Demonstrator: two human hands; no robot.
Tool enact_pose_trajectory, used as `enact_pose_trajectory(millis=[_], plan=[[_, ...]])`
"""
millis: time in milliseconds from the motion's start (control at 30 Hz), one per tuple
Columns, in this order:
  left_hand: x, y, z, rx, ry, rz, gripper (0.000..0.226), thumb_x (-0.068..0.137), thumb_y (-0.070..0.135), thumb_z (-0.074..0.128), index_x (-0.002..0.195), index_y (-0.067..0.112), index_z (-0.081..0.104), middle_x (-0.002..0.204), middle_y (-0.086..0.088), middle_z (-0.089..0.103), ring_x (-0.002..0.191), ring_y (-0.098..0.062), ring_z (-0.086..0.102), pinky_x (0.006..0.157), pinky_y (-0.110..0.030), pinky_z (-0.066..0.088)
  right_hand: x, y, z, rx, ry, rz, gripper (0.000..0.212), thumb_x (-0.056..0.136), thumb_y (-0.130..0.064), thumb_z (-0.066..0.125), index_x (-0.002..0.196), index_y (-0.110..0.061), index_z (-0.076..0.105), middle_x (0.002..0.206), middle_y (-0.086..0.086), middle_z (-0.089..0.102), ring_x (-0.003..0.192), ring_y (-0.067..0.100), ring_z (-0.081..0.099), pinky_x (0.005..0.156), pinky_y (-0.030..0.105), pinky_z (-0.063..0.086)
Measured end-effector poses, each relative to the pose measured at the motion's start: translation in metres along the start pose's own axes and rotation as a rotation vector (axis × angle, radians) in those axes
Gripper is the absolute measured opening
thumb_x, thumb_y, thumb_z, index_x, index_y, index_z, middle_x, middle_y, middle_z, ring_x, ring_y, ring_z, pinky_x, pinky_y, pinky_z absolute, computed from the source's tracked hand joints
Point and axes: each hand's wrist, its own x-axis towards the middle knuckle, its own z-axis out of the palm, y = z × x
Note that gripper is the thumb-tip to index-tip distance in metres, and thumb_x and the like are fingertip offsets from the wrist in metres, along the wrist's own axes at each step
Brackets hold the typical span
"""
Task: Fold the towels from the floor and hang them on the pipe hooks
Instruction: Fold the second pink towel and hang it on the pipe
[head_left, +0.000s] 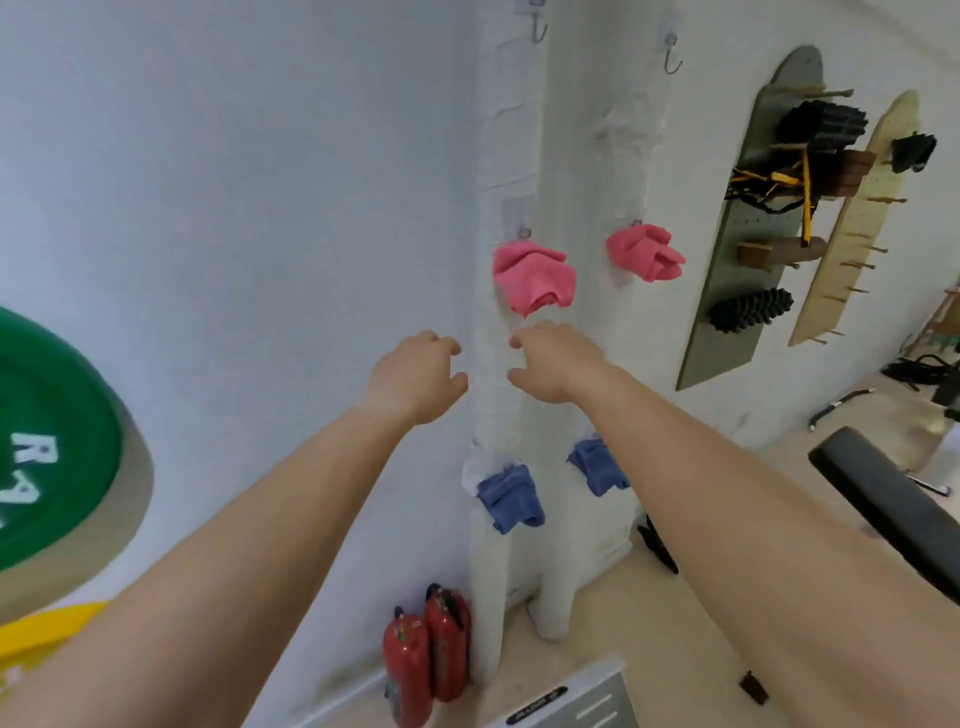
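Observation:
Two white wrapped pipes (501, 395) run up the wall corner. A folded pink towel (535, 278) hangs from a hook on the left pipe, another pink towel (644, 252) from a hook on the right pipe. Lower down hang two blue towels (511, 499) (597, 467), one on each pipe. Two bare metal hooks (540, 28) (672, 57) sit higher up. My left hand (415, 376) and my right hand (553, 361) hover just below the left pink towel, fingers loosely curled, holding nothing.
Two red fire extinguishers (428, 654) stand on the floor left of the pipes. Peg boards (748, 218) with rollers and straps hang on the right wall. A black bench (893, 493) is at the right, a green weight plate (57, 436) at the left.

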Motion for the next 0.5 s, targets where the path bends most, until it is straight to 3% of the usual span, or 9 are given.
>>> enact_pose_trajectory(millis=[267, 500], plan=[[-0.225, -0.115, 0.044, 0.065, -0.219, -0.295, 0.053, 0.095, 0.04, 0.052, 0.144, 0.021, 0.046, 0.143, -0.005, 0.048, 0.128, -0.029, 0.05, 0.099, -0.044, 0.048, -0.112, -0.142, 0.12, 0.047, -0.195, -0.223, 0.054, 0.095, -0.037, 0.052, 0.146, -0.022, 0.043, 0.147, 0.008, 0.043, 0.132, 0.032, 0.043, 0.105, 0.047, 0.041], [-0.46, -0.178, 0.131, -0.015, -0.479, -0.562, 0.052, 0.095, 0.038, 0.053, 0.142, 0.017, 0.048, 0.141, -0.009, 0.049, 0.128, -0.031, 0.049, 0.098, -0.042, 0.047, -0.269, -0.243, 0.283, 0.128, -0.515, -0.349, 0.051, 0.093, -0.035, 0.052, 0.142, -0.02, 0.046, 0.143, 0.009, 0.049, 0.127, 0.033, 0.048, 0.1, 0.045, 0.045]])
